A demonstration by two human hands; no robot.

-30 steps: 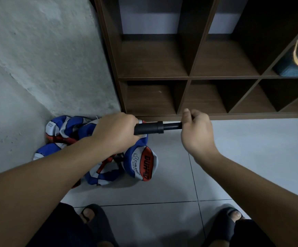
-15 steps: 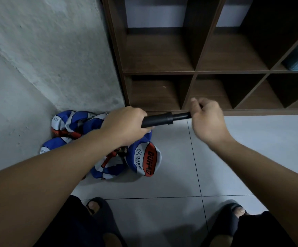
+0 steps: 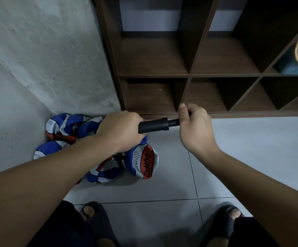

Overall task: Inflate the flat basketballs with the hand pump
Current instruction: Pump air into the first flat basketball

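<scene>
Two hands hold a black hand pump over flat basketballs

The left hand (image 3: pixel 121 130) grips the hand pump (image 3: pixel 153 125) barrel, the right hand (image 3: pixel 195 128) holds its other end; flat basketballs (image 3: pixel 141 162) lie on the tiled floor (image 3: pixel 242 148) beside a brown shelf (image 3: pixel 188 75)

Two hands (image 3: pixel 121 131) (image 3: pixel 195 127), one black pump (image 3: pixel 155 126), one heap of flat basketballs (image 3: pixel 143 163), count unclear, two sandals (image 3: pixel 94 216) (image 3: pixel 228 218), one shelf unit (image 3: pixel 189 75)

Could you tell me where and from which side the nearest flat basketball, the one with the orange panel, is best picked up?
Probably pinch the flat basketball by its raised right rim, coming from the open tiled floor; other balls crowd its left.
</scene>
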